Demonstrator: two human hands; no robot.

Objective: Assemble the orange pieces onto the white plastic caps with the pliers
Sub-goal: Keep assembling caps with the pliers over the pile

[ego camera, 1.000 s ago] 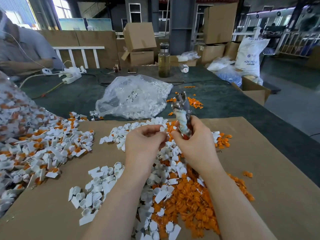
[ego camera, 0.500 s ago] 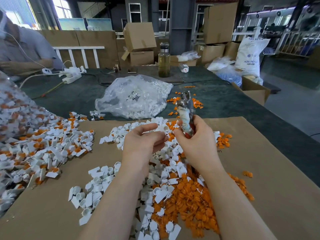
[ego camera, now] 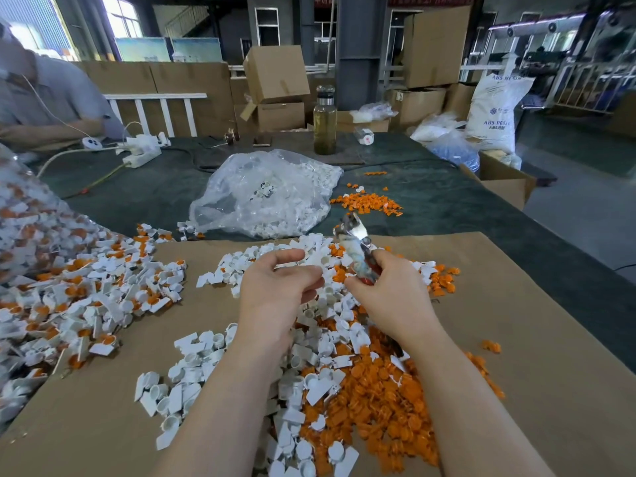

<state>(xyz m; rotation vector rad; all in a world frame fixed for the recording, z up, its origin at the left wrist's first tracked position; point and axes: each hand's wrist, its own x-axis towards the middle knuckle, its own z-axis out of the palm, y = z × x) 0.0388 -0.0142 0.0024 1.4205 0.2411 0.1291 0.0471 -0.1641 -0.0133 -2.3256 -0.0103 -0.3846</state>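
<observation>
My right hand grips the red-handled pliers, whose metal jaws point up and away over the pile. To its left, my left hand hovers with loosely curled fingers, and I see nothing held in it. Loose white plastic caps lie heaped under both hands. A heap of orange pieces sits near my right forearm. Caps fitted with orange pieces are piled at the left.
Brown cardboard covers the green table. A clear bag of white caps and scattered orange pieces lie beyond it. Farther back are a bottle and a power strip. A person sits at the far left.
My left hand let go near the pliers' jaws, opened and drew back to the left. The pliers tilted slightly right in my right hand.
</observation>
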